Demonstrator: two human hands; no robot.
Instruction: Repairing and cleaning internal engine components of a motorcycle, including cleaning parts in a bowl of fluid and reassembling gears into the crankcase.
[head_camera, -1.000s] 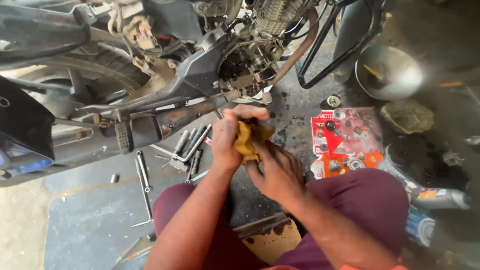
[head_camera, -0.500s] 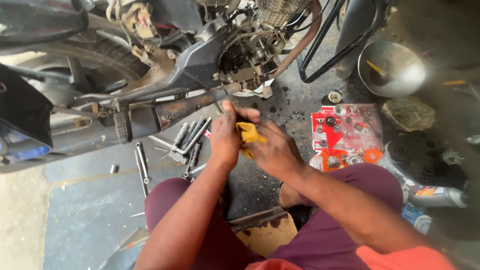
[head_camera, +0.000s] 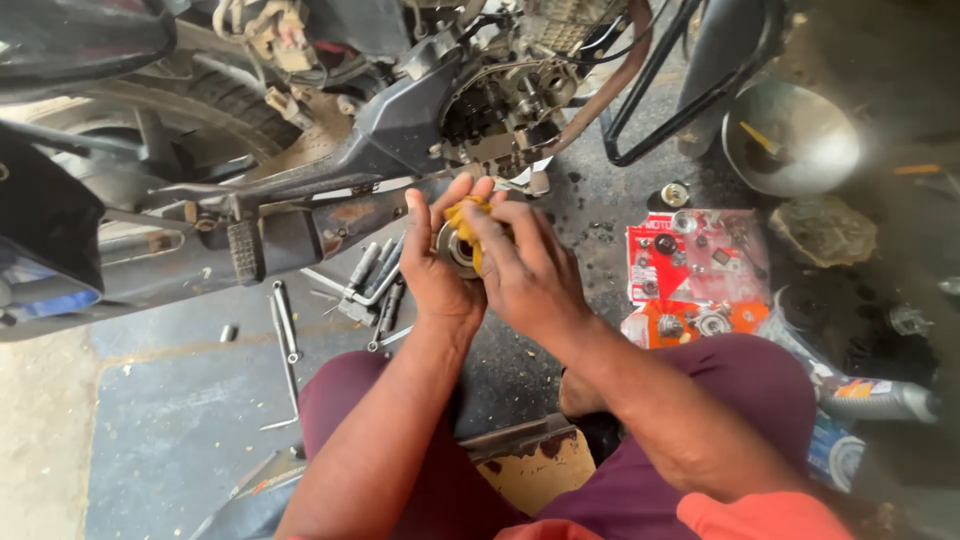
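Where the floor (head_camera: 170, 420) shows bare at the far left, a small socket (head_camera: 228, 332) lies alone, and just right of it a long wrench (head_camera: 284, 345) runs down toward the person's knee. Above them the motorcycle (head_camera: 330, 150) lies across the upper view, its footpeg (head_camera: 245, 250) sticking out from the frame. A cluster of sockets and spanners (head_camera: 375, 290) sits on the floor under the frame, just left of the hands.

The left hand (head_camera: 440, 265) is cupped, palm up, fingers curled around a round metal part (head_camera: 457, 245) (a bearing or hub, by the look of it; too hidden to tell which). The part rests in that palm, in front of the open engine (head_camera: 510, 105) and above the floor. The right hand (head_camera: 525, 270) lies over it from the right, fingers closed on a yellow rag (head_camera: 467, 215) and pressing it against the part's top edge. Both hands touch each other around the part.

Right of the hands, a red-and-orange tray (head_camera: 650, 275) on the floor holds small bolts and washers. A metal bowl (head_camera: 800, 140) stands farther back, well apart from the hands, and a grey bottle (head_camera: 880, 400) lies at the right edge beside the person's leg.
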